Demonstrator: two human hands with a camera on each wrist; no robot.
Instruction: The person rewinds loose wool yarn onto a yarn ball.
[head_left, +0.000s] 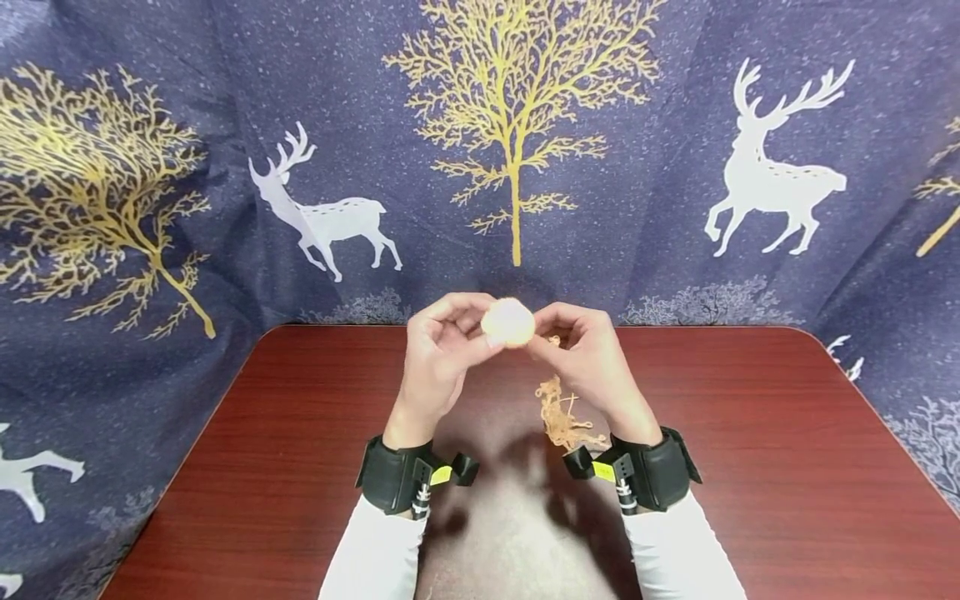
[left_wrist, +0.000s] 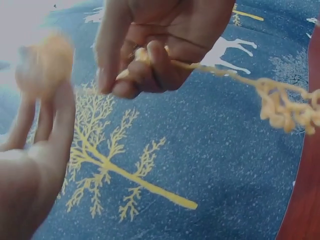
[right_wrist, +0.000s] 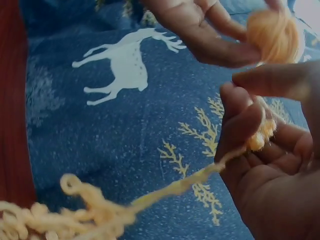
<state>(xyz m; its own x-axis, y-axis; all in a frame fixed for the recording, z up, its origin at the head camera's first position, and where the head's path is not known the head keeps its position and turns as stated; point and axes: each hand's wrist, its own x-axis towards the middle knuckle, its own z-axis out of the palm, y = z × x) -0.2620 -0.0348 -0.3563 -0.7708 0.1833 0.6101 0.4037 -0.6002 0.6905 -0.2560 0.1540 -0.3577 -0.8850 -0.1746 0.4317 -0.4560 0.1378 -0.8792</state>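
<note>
An orange-yellow ball of yarn, overexposed to near white in the head view, is held between the thumb and fingers of my left hand. Close to its right side is my right hand, its fingers curled round a strand of the same yarn. Part of that strand is bunched in the right palm. From the right hand the strand runs down to a loose, tangled clump of yarn, which shows looped and knotted in the left wrist view. Both hands are raised over the far part of the table.
The reddish-brown wooden table has a pale grey area at its near middle. Behind it hangs a dark blue cloth printed with white deer and golden trees. Black wrist straps with small cameras sit on both wrists.
</note>
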